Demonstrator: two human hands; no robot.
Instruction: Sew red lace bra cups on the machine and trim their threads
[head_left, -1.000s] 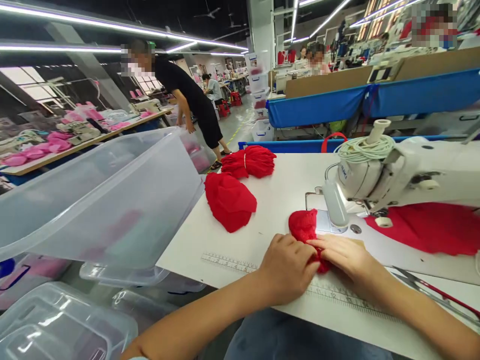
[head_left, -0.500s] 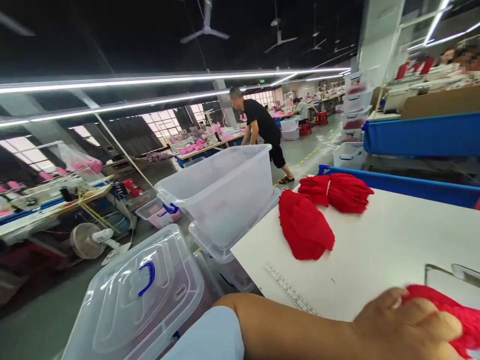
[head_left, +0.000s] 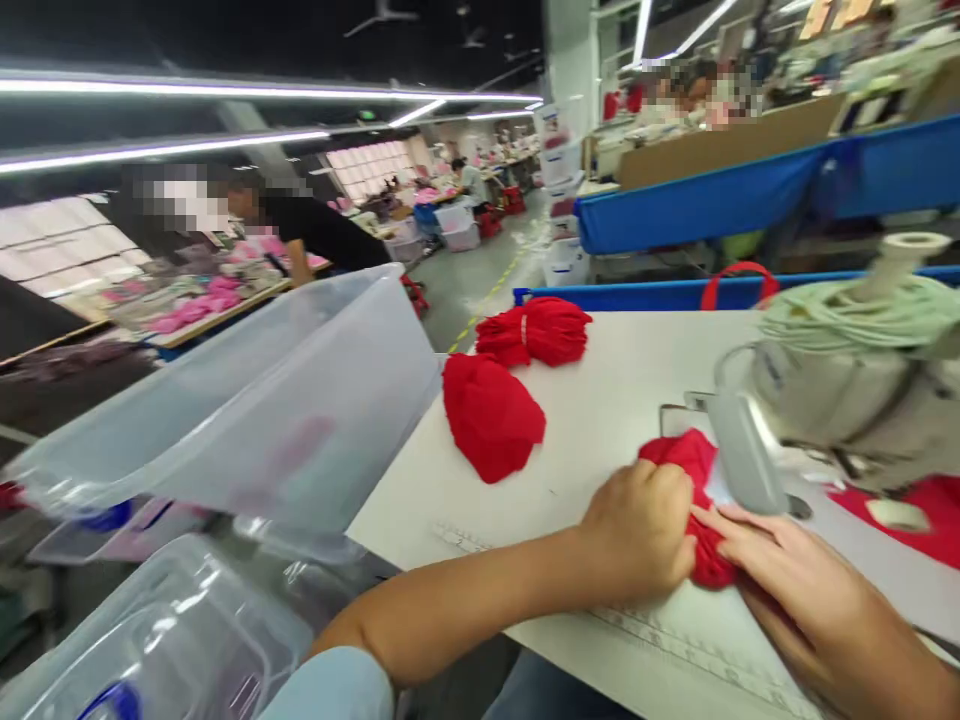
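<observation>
Bunched red fabric (head_left: 686, 455) lies on the white worktable in front of the sewing machine (head_left: 825, 390). My left hand (head_left: 641, 525) is closed in a fist around one side of it. From the right, my right hand (head_left: 802, 590) has its fingers pressed on the same cloth, its thumb side partly hidden. Farther back on the table sit a loose red fabric pile (head_left: 491, 420) and a tied red fabric bundle (head_left: 534, 330) with a pale band around it. Another red piece (head_left: 915, 515) lies under the machine's needle area.
Left of the table stands a large translucent bin (head_left: 315, 410), tilted in view, with a person in black (head_left: 322, 230) leaning behind it. A lidded clear box (head_left: 187, 640) is at lower left. A blue cloth trough (head_left: 705, 205) runs behind the table; a coil of pale green cord (head_left: 847, 315) tops the machine.
My view has swung right, bringing the sewing machine and my right hand into sight. Both hands are now on the red fabric. The large bin and the person have shifted left in view.
</observation>
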